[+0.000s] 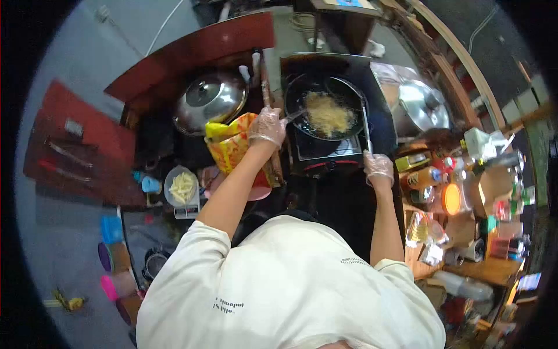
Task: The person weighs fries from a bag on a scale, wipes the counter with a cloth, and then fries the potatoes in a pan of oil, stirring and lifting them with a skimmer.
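Note:
A dark wok of bubbling oil sits on the stove, with a golden frying mass in the middle. My left hand, in a clear plastic glove, is closed on a metal utensil that reaches over the wok's left rim; its tip is hard to make out. Also gloved, my right hand grips a long-handled skimmer, whose dark round head appears to lie at the wok's right side. Beside my left forearm stands a yellow and red plastic bag.
Left of the bag, a bowl of pale cut strips rests on a white scale. A lidded pan stands at the back left. To the right are a large metal lid and a crowded shelf of bottles and jars.

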A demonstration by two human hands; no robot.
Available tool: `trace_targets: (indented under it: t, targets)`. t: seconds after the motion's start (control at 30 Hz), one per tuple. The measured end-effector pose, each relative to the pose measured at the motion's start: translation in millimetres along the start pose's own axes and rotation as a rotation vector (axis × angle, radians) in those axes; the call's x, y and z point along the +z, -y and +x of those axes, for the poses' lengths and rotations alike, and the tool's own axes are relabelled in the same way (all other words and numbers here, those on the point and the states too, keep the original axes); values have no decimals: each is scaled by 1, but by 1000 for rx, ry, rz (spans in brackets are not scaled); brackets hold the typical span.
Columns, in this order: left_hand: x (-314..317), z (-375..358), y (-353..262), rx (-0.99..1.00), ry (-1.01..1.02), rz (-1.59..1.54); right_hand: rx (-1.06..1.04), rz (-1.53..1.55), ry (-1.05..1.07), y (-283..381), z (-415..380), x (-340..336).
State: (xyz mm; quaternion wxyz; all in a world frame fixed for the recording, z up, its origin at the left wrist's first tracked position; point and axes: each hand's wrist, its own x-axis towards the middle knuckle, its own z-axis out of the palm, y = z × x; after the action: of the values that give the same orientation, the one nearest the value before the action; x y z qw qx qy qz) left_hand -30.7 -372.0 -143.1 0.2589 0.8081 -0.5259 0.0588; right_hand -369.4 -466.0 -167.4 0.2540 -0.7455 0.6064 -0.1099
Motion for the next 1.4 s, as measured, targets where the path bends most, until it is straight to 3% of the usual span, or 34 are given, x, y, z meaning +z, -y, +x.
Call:
trace_targets:
  t: [0.17, 0.23, 0.3, 0.37, 0.43, 0.5, 0.53, 0.6, 0.67, 0.77, 0.97, 1.03, 1.1, 1.17, 1.3, 1.4]
  targets:
    - [-68, -35, 42, -21, -58, 126, -33, -114, -157, 15, 0, 11]
    - [-78, -44, 71, 17, 54, 412, -63, -123, -201, 20, -3, 13]
    - [-69, -44, 94, 16, 100, 483, -96, -120, -201, 24, -2, 17]
    - [-72, -35, 93, -41, 405, 514, -125, -118, -211, 25, 2, 22]
    - [-75, -29, 83, -28, 479, 563, -156, -104, -265, 24, 4, 29]
    - [-78, -24, 70, -142, 600, 607, -95, -99, -273, 26, 5, 35]
    - [-59, -28, 91, -26, 519, 606, -96, -83, -273, 27, 5, 35]
    - [-24, -28, 122, -11, 452, 633, -68, -83, -273, 24, 10, 38]
    - [-60, -22, 94, -23, 430, 607, -37, -68, -254, 29, 11, 32]
    - [-40, -24, 118, 82, 297, 630, -20, -52, -261, 28, 12, 25]
    - [-34, -36, 130, 139, 425, 578, 27, -94, -266, 16, 35, -23]
    - [-33, -39, 132, 151, 453, 573, -52, -168, -245, -11, 65, -41]
    - [-36, -42, 126, 10, 426, 510, -97, -351, -180, -9, 79, -73]
    - [-56, -37, 101, -40, 506, 507, 6, -452, -126, 11, 80, -99]
    - [-42, -34, 124, 18, 584, 521, 52, -606, -78, -16, 121, -105]
    - [-39, -24, 127, 10, 751, 485, 207, -663, -38, -8, 121, -104]
